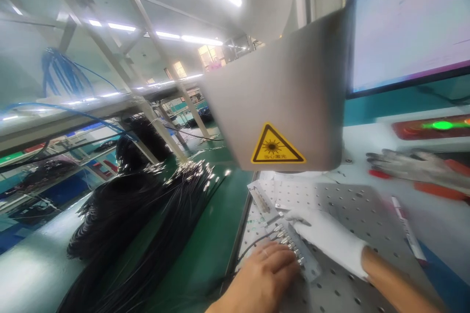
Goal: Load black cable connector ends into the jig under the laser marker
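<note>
My left hand [270, 271], bare, lies over the near end of a metal fixture [312, 264]. Its fingers are bent and pressed together on black cables [253, 247], whose ends are partly hidden beneath it. A row of silver cable connectors [288, 242] is set side by side along the fixture, just past the fingertips. From the right reaches my right hand [326, 234] in a white glove. Its fingers stretch out to the far end of the connector row, slightly apart, with nothing visible gripped in them. Whether the fingertips touch a connector is too blurred to tell.
A grey metal housing [279, 107] with a yellow laser-warning triangle [277, 146] hangs above the perforated plate [348, 215]. Bundles of black cable [165, 225] lie left on the green bench. Right are a marker [407, 227], work gloves [422, 168] and a monitor [411, 19].
</note>
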A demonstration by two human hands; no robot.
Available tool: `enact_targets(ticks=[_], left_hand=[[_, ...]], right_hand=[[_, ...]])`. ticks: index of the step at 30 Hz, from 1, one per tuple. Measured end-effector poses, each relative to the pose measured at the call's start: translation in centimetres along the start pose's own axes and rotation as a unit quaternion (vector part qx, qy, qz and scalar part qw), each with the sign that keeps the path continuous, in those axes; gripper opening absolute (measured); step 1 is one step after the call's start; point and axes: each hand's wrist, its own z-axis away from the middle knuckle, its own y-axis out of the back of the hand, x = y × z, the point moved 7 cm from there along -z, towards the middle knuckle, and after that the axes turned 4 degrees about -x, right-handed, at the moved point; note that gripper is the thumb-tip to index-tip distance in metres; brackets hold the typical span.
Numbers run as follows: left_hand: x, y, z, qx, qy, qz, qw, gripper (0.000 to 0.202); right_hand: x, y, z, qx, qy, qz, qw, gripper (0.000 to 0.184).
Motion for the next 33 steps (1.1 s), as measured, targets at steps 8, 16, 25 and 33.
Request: enact_targets(ticks=[8, 16, 25, 33], left_hand=[[-0.5, -1.8, 0.7, -0.012, 0.002, -0.022, 1.000, 0.040], [-0.7, -2.6, 0.7, 0.056, 0.032, -0.017, 0.998, 0.026], [-3.0, 2.7, 1.7, 0.047, 0.336, 0.009, 0.941, 0.024], [-3.7, -0.2, 0.2, -0.044, 0.328, -0.012, 0.943, 0.014]], right_hand=[[-1.1, 0.5, 0.6, -0.003, -0.039, -0.019, 0.999, 0.036], [0.0, -0.5, 2.5, 0.062, 0.014, 0.097, 0.993, 0.047], [1.3, -2.5, 7.5, 0.090, -0.084, 0.324, 0.938, 0.043], [-0.2, -2.8, 6.1, 0.105, -0.117, 0.278, 0.948, 0.034]])
